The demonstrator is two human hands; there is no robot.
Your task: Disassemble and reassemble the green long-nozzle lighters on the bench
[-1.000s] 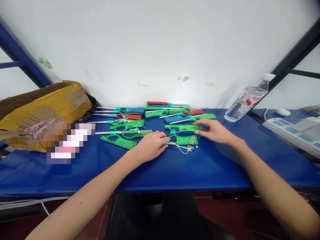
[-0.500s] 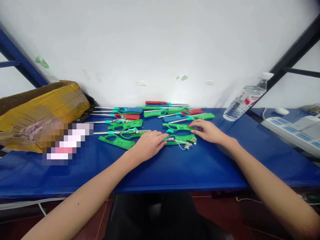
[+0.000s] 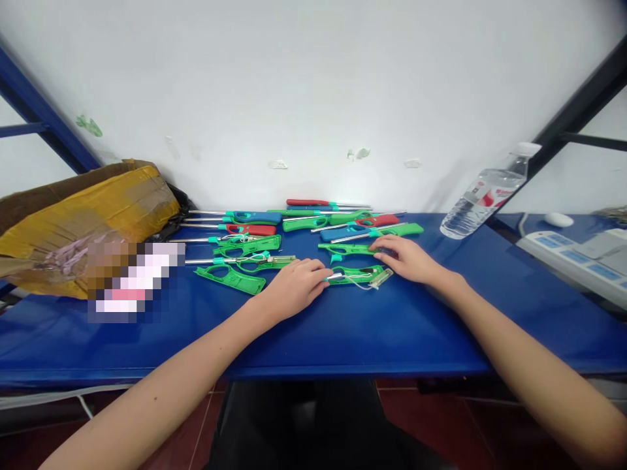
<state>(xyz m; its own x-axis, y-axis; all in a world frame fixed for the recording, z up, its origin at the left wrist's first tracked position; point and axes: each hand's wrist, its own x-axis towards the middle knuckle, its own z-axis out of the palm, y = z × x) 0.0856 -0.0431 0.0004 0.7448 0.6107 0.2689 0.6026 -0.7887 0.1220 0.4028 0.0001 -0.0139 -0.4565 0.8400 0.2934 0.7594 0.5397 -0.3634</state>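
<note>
My left hand (image 3: 300,286) is closed on a metal lighter tube (image 3: 336,277) at the left end of an open green shell (image 3: 361,273). White wires run from there to a clear part (image 3: 382,279) by the shell's right end. My right hand (image 3: 402,256) has its fingers bent at the right end of another green shell half (image 3: 349,249); what lies under its fingers is too hidden to name. Left of my hands lie opened green lighters, among them a loose shell half (image 3: 232,279). Behind them are closed lighters, such as a red one (image 3: 252,230).
A taped cardboard box (image 3: 93,228) stands at the left of the blue table (image 3: 313,339). At the right are a tilted water bottle (image 3: 482,196), a white power strip (image 3: 578,258) and a white mouse (image 3: 559,220). A white wall rises behind.
The clear part and wires beside the green shell have shifted, and the clear part now sticks out at the shell's right end. Both hands have stayed nearly in place.
</note>
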